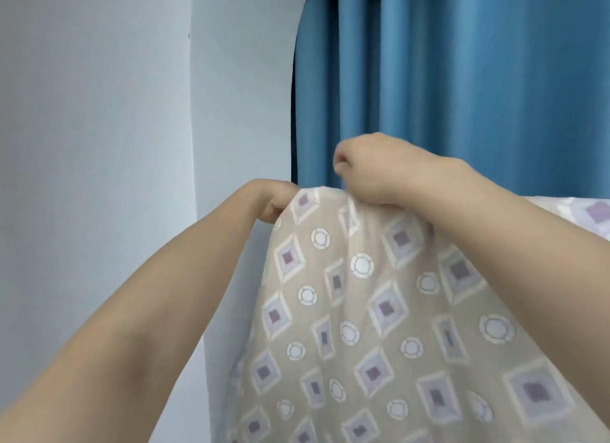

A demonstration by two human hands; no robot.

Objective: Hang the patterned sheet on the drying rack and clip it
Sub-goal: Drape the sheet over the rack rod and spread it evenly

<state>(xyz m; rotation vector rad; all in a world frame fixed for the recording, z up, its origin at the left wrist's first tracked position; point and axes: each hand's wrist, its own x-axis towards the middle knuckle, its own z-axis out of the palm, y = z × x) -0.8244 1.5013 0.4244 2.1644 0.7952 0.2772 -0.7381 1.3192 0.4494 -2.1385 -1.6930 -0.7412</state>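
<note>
The patterned sheet (363,310), beige with purple diamonds and white rings, hangs down from a high edge in front of me and fills the lower right of the view. My left hand (274,198) grips its top left corner, fingers curled behind the fabric. My right hand (379,168) is curled over the top edge a little to the right, and pinches the fabric there. The drying rack is hidden under the sheet. No clip shows.
A blue curtain (462,79) hangs right behind the sheet. A white wall (99,112) with a corner fills the left side. More of the sheet's top edge (587,208) runs off to the right.
</note>
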